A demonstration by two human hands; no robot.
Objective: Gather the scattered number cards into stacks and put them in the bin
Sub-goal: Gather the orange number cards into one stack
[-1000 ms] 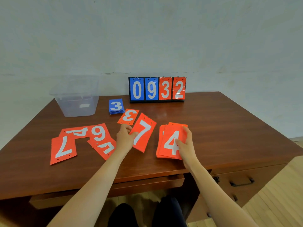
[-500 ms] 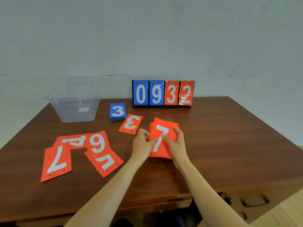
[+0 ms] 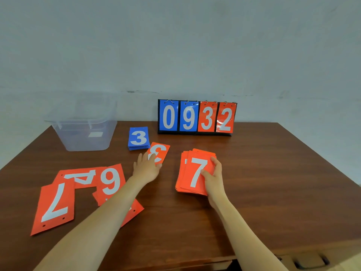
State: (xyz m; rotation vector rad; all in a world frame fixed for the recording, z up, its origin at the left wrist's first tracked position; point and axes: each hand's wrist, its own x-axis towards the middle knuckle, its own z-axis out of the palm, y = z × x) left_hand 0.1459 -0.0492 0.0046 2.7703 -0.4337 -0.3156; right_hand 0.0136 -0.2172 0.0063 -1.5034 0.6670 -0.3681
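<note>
Orange stack, 7 on top, grasped by right hand: thumb across face, fingers curled round right edge. Stack's lower end rests on wooden table. Left hand released, fingers straight, tips laid on single orange 3 card. Blue stack just beyond left hand. Clear bin beyond and left of it. Loose orange cards (7, 4, 6) overlap left of left forearm, one partly under it. Scoreboard beyond both hands reads 0932.
</note>
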